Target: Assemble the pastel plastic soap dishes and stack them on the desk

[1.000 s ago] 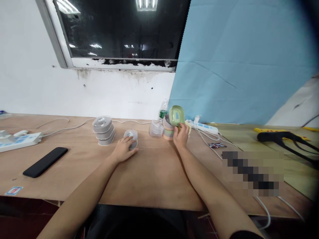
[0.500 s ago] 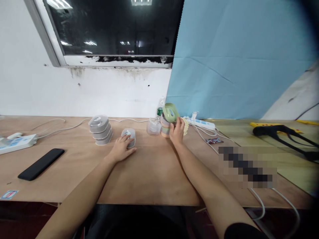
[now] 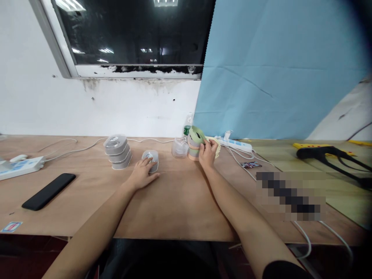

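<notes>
On the table, my left hand (image 3: 143, 173) lies with fingers spread over a small grey container (image 3: 155, 155) with a clear lid; the palm side is hidden. Further right, the fingers of my right hand (image 3: 208, 153) are closed on the edge of a light green plastic piece (image 3: 195, 134) with an opening in it. That piece sits tilted on top of a stack of grey and peach containers (image 3: 193, 151). Pale yellow pieces (image 3: 217, 150) stand partly hidden behind my right hand. Several clear lids (image 3: 180, 148) lie just left of the stack.
A stack of grey lidded containers (image 3: 117, 152) stands left of my left hand. A black phone (image 3: 49, 191), power strips (image 3: 236, 145) with white cables, a small patterned packet (image 3: 250, 164) and a plastic bottle (image 3: 187, 126) are around. A black-handled object (image 3: 328, 153) lies far right.
The green piece has come down and tipped lower onto the stack, with my right hand moving slightly along with it. My left hand stays on the grey container.
</notes>
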Available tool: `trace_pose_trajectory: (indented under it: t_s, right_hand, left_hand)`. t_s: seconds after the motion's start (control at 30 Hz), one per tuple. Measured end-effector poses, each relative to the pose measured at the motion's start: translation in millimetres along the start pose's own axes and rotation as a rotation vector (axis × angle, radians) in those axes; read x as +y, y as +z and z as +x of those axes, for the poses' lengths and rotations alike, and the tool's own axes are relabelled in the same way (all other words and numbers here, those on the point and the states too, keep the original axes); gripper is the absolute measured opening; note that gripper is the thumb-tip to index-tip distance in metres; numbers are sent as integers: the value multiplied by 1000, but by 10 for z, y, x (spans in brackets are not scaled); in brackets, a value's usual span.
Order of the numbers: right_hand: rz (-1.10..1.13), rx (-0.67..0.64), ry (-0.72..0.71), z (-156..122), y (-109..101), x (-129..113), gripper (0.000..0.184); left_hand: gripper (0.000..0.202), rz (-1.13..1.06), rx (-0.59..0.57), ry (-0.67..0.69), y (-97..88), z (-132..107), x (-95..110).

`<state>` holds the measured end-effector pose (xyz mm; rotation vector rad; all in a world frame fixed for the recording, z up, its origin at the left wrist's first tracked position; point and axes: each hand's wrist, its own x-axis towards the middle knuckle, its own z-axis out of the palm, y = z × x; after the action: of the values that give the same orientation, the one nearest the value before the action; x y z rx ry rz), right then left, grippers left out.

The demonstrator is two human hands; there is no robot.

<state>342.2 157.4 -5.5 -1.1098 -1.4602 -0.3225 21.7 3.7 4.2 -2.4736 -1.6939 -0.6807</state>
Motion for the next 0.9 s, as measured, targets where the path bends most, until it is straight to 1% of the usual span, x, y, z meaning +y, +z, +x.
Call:
trace_pose_trajectory:
  t_s: [0.2,0.33,0.43,0.5,0.57,0.7,0.77,0.83,0.9]
  right_hand:
    - [18,26,-5,-5,-7,-2,33]
    - [-12,52,-18,-3,-28,-24,34]
    - [-55,69,-53,-7,-82,-48,32]
    - [-62,76,-91,-21,-125,-76,32]
    - [-43,70,-138,-47,-157,-124,31]
    - [16,7,-237,-131,-158,-292,30]
    - [56,-51,-297,-185,-140,-411,29]
    - [115,-122,-368,-243,-126,-545,30]
    - [189,-196,-443,-302,-122,-686,31]
  left_hand:
    - [59,-16,2,-5,-9,-1,3]
    - [61,-20,12,-11,25,0,-4]
    - [67,5,73,-71,77,5,-30]
    - [69,36,112,-142,103,8,-54]
    - [72,46,123,-211,115,10,-78]
    - [83,-18,84,-308,117,13,-112]
    - [85,-60,77,-352,121,20,-123]
    - [76,-106,103,-379,126,28,-137]
    - [63,-163,151,-373,129,33,-158]
